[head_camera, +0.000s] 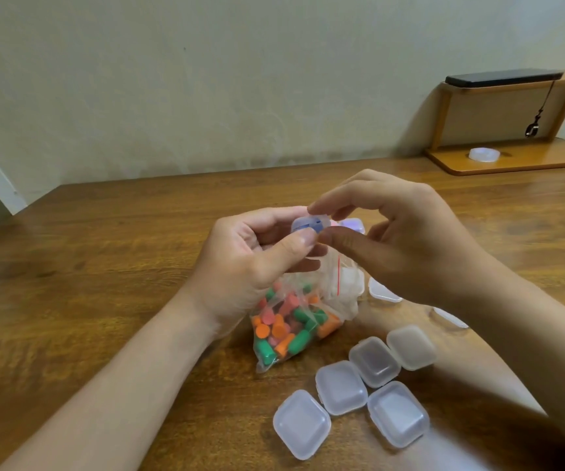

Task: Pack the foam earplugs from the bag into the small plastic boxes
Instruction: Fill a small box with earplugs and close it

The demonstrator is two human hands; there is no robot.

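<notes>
Above the middle of the table [104,266], the left hand [250,266] grips a small plastic box [308,225] with a blue earplug [317,226] inside, and the right hand [410,239] pinches the same box. Pressing the lid squarely while the left hand steadies the base should snap it closed. The bag of earplugs [291,328] lies beneath, with the empty boxes [373,365] toward the near edge.

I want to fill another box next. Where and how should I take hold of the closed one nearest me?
Probably come from above and pinch the nearest box across its far-left and near-right walls: it lies flat, and only its far-right side is crowded by another box.
</notes>
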